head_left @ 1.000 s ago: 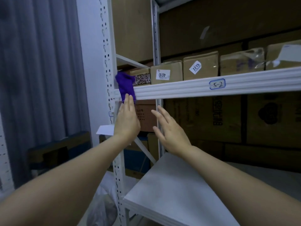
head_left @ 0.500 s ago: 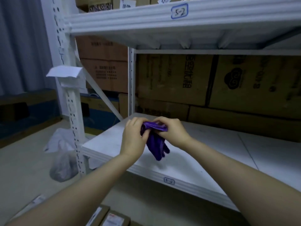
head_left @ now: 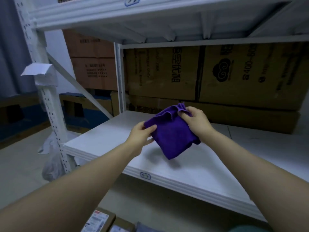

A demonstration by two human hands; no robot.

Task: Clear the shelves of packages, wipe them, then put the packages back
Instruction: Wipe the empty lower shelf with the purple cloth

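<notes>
Purple cloth (head_left: 172, 136) hangs over the shelf (head_left: 209, 168), pinched by left hand (head_left: 140, 136) and right hand (head_left: 197, 121) grips.

Head camera looks forward and down, close over the shelf (head_left: 103, 139).

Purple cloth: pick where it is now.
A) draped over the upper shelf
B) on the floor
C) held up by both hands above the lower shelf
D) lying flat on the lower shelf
C: the left hand and right hand each grip the purple cloth, clear of the lower shelf.
</notes>
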